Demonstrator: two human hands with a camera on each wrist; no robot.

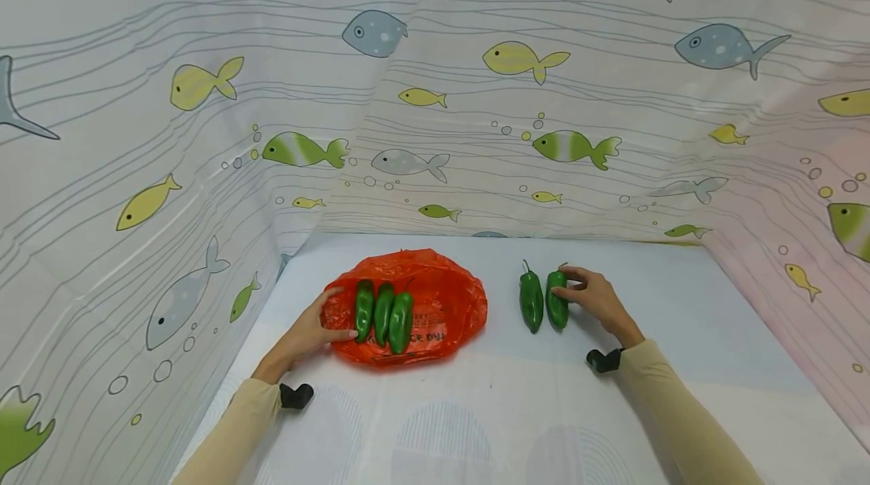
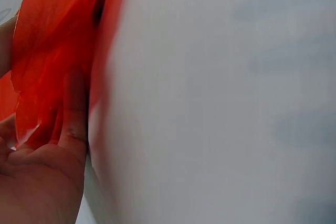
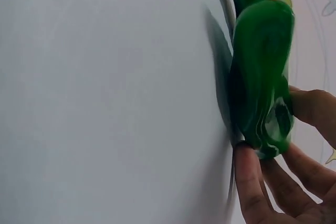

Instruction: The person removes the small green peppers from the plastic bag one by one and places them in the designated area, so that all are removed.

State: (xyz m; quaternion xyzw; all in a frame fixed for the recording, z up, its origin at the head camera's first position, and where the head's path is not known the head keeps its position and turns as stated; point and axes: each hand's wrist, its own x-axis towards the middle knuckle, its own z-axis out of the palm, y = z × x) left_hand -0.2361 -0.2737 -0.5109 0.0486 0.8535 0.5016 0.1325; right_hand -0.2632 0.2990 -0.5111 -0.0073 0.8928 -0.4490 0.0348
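Note:
A red plastic bag (image 1: 465, 311) lies spread on the table at left of centre in the head view, its rim raised around a row of three green chili peppers (image 1: 383, 311). My left hand (image 1: 306, 334) grips the bag's left edge, thumb near the leftmost pepper; in the left wrist view its fingers lie against the red plastic (image 2: 58, 35). To the right, two more peppers lie side by side with stems pointing away. My right hand (image 1: 598, 302) holds the right one (image 1: 558, 313) between thumb and fingers. The other pepper (image 1: 532, 304) lies just left of it.
A white cloth (image 1: 489, 394) with pale printed shapes covers the table. Fish-patterned sheeting (image 1: 476, 115) rises behind the table and along both sides. A black wrist device (image 1: 296, 396) sits on the left sleeve, another black one (image 1: 603, 360) on the right.

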